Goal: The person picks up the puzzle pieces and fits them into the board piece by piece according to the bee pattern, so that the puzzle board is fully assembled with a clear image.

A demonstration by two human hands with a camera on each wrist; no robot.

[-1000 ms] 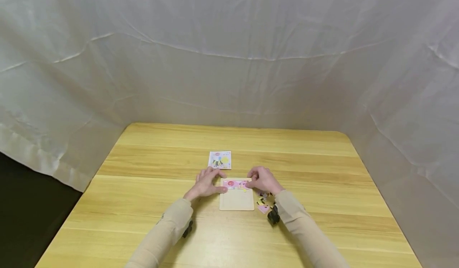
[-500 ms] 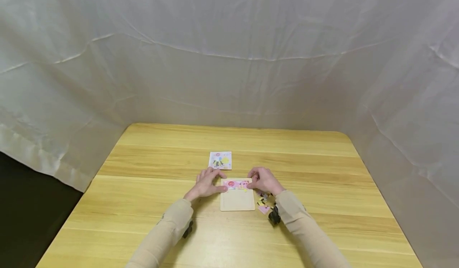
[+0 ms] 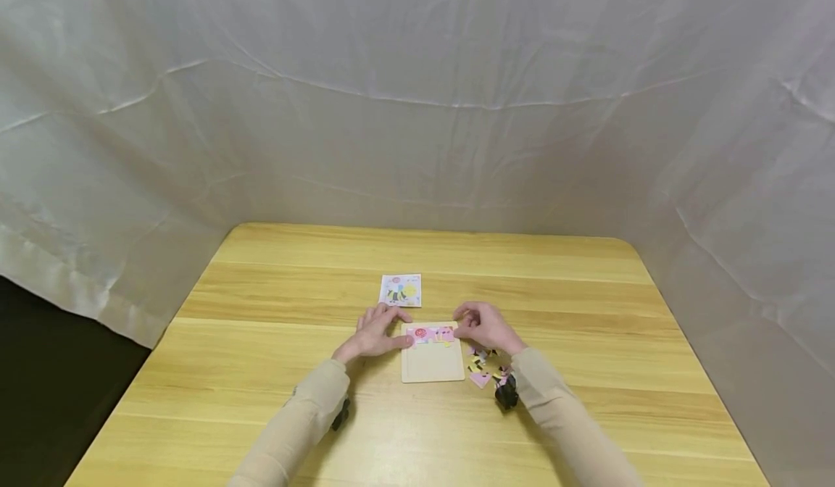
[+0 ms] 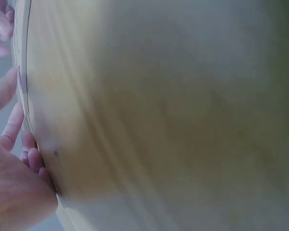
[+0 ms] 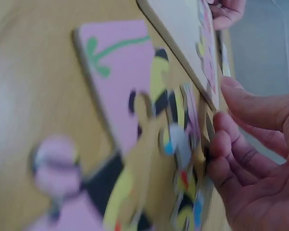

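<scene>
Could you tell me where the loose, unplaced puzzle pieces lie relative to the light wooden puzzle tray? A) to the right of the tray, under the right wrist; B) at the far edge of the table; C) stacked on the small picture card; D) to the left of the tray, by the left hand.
A: the loose colourful puzzle pieces lie on the table just right of the light wooden puzzle tray, below the right hand.

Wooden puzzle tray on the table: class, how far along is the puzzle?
Done: only the top row of the pale wooden puzzle tray holds pink pieces. In hand: the left hand rests at the tray's left edge, while the right hand is at its top right corner. Left: most of the tray is bare, and loose pieces lie beside it.
</scene>
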